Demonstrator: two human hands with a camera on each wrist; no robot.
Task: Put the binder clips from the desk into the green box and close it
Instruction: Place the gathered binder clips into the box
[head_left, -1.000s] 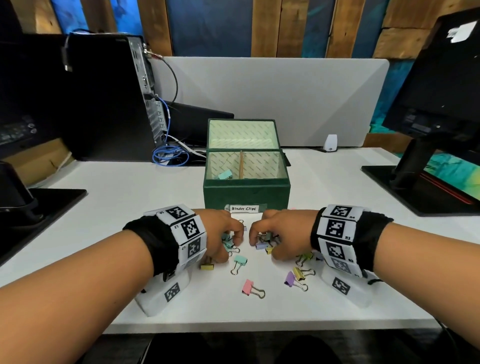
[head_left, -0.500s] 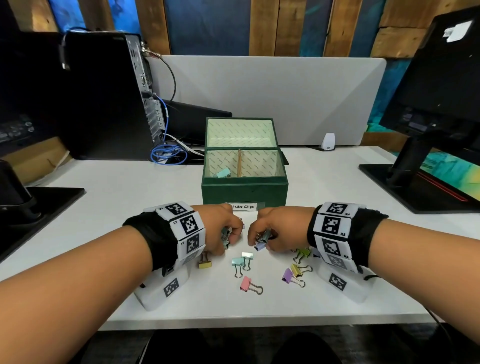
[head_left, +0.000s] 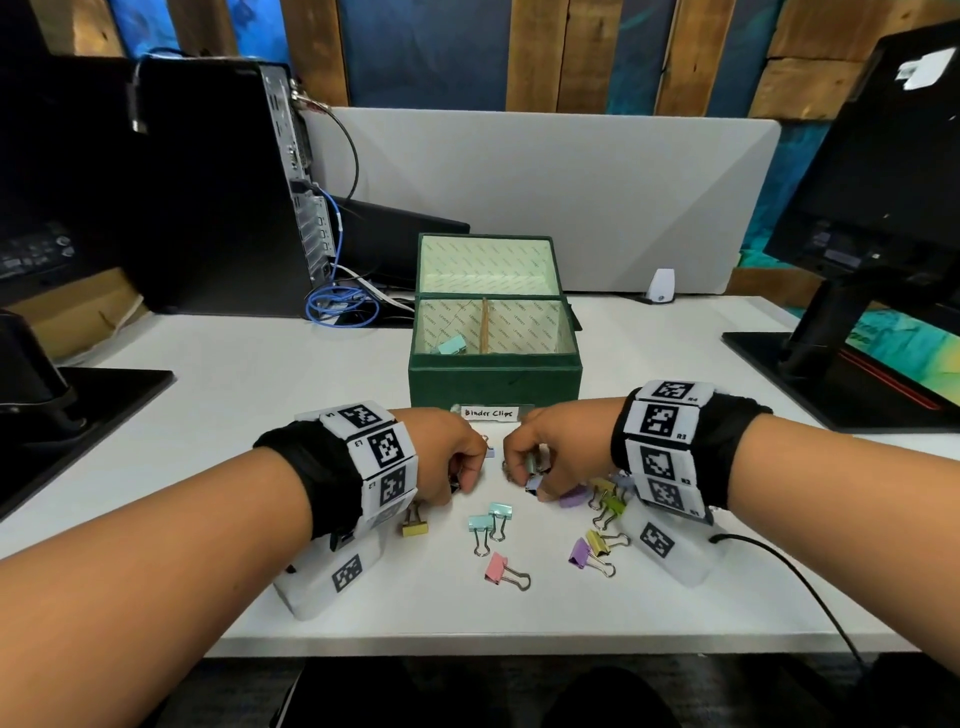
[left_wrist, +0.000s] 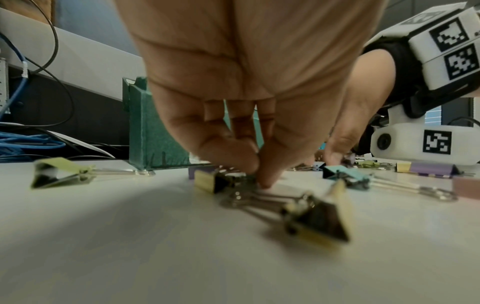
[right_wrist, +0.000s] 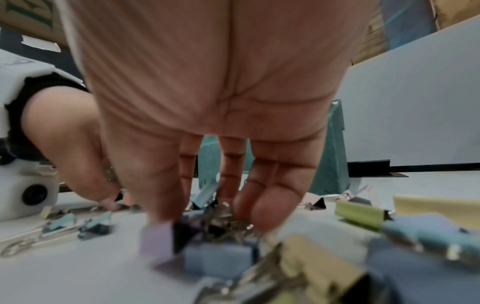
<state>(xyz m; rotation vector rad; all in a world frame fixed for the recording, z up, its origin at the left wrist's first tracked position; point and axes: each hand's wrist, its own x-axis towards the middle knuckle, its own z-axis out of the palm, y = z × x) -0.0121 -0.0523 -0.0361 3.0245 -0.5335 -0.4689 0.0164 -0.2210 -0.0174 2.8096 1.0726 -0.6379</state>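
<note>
- The left hand (head_left: 447, 454) is low on the desk (head_left: 234, 395) just in front of the green box (head_left: 493, 371), its fingers curled and its thumb and fingertips (left_wrist: 244, 162) pinching the wire handle of a binder clip (left_wrist: 207, 181) that lies on the desk.
- The right hand (head_left: 556, 449) sits just beside it, fingers curled down around a bunch of clips (head_left: 532, 470); the right wrist view shows fingertips (right_wrist: 265, 209) closing on silver handles and a lilac clip (right_wrist: 158, 242).
- The 2 hands are close but apart, both over the scatter of loose clips.
- Between and below the hands lie 2 mint clips (head_left: 491, 519) touching each other, a pink clip (head_left: 501, 569) nearer the desk edge, and a yellow clip (head_left: 414, 526) under the left wrist.
- Under the right wrist lie a green clip (head_left: 610, 506), then a purple clip (head_left: 581, 552) and a yellow one side by side.
- The green box stands open, lid (head_left: 485, 262) upright at the back, with 1 mint clip (head_left: 451, 345) in its left compartment.
- A white label (head_left: 491, 413) reading "Binder Clips" sits at the foot of the box.
- A computer tower (head_left: 208, 187) stands to the left, a monitor (head_left: 883, 182) to the right.
</note>
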